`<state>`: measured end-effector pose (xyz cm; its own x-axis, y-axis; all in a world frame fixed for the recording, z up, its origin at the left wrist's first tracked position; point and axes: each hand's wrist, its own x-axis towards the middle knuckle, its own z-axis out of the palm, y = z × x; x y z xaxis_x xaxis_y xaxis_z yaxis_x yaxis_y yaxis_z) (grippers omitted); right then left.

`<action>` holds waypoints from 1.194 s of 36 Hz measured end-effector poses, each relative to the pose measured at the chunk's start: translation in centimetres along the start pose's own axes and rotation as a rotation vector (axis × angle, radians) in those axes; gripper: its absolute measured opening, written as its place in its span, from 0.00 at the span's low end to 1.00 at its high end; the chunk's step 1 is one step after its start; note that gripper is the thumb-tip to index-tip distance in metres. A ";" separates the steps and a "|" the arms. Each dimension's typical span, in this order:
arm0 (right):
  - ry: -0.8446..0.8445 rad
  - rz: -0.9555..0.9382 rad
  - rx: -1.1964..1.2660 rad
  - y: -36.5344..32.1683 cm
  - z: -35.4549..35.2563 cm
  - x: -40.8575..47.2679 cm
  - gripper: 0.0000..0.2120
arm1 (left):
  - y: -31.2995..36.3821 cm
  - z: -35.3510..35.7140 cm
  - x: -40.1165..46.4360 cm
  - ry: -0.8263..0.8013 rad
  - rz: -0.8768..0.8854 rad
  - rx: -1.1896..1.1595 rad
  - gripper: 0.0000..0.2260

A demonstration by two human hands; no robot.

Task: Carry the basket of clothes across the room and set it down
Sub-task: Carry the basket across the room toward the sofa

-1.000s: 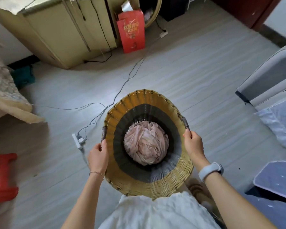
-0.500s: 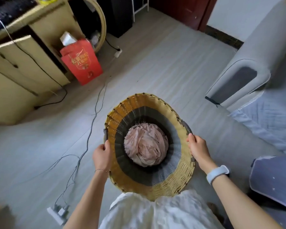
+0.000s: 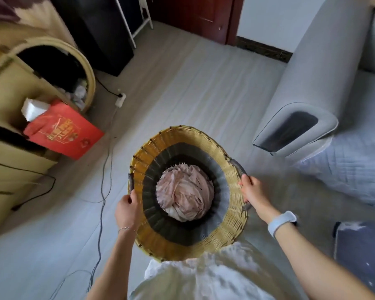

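A round woven basket (image 3: pixel 175 137), yellow at the rim and dark grey inside, hangs in front of my body above the floor. A bundle of pale pink clothes (image 3: pixel 185 192) lies in its bottom. My left hand (image 3: pixel 127 210) is closed on the dark handle at the basket's left side. My right hand (image 3: pixel 254 192), with a pale watch band on the wrist, is closed on the handle at the right side.
A grey sofa arm (image 3: pixel 299 124) and a quilted blue cover (image 3: pixel 351 161) lie to the right. A red gift bag (image 3: pixel 63 132) leans on a beige cabinet (image 3: pixel 11 169) at left. A cable (image 3: pixel 102 191) and a power strip (image 3: pixel 120 100) run along the floor. A dark red door (image 3: pixel 204 16) stands ahead.
The view has swung to the right as I walk: the cabinet and red bag slid left, the sofa and door came closer. Both hands keep their hold on the basket.
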<state>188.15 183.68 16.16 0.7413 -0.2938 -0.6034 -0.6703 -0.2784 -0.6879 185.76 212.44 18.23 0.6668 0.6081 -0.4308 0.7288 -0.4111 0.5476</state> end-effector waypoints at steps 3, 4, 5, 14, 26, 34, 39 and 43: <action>0.037 0.004 -0.001 -3.8 -1.4 4.3 0.17 | 5.8 1.1 2.5 -0.005 0.054 0.047 0.17; 0.054 0.010 -0.005 -4.9 -2.0 5.5 0.16 | 7.7 1.4 3.3 -0.011 0.078 0.055 0.17; 0.069 0.016 -0.011 -5.9 -2.6 6.7 0.16 | 9.5 1.8 4.1 -0.018 0.103 0.064 0.17; 0.175 -0.055 -0.021 -14.6 -7.1 16.0 0.16 | 21.2 7.5 10.0 -0.102 0.125 0.038 0.16; 0.261 0.020 -0.127 -26.9 -11.8 32.4 0.14 | 39.2 16.0 25.7 -0.238 0.108 -0.010 0.18; 0.285 0.100 -0.078 -33.6 -14.2 39.9 0.16 | 50.9 20.8 31.3 -0.233 0.195 0.102 0.18; 0.289 0.121 0.029 -36.6 -15.3 45.1 0.14 | 57.4 23.3 35.0 -0.248 0.235 0.111 0.18; 0.311 0.202 0.132 -37.9 -16.6 49.8 0.15 | 62.6 26.3 37.4 -0.268 0.251 0.151 0.18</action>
<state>249.96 164.46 18.87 0.5361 -0.5989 -0.5948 -0.7762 -0.0729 -0.6262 260.39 191.64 17.52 0.8299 0.2854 -0.4793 0.5390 -0.6317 0.5571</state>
